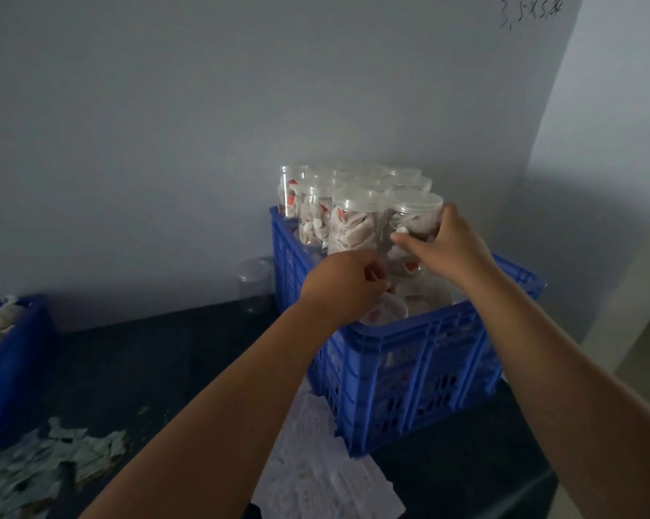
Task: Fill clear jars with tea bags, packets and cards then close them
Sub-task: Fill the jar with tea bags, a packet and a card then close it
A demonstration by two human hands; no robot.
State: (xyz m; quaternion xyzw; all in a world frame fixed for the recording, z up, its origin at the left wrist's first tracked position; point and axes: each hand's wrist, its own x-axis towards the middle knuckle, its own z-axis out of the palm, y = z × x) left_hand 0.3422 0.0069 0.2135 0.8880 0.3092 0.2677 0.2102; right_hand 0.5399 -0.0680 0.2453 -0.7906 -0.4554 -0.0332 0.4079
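While reaching over the blue crate (409, 342) on the bench (147, 368), gripping a lidded, filled jar (415, 211) in the top row with right hand (447, 243); left hand (346, 280) curled just beside, can't tell if holding anything.

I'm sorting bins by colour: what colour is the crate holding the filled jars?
The crate is blue, seen best in the head view.

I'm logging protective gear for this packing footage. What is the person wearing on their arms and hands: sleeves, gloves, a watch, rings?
The left forearm and right forearm are bare to the frame's edge, with no sleeve or cuff in view. The left hand and right hand are ungloved, with no watch, bracelet or ring visible; dim light could hide a thin ring.
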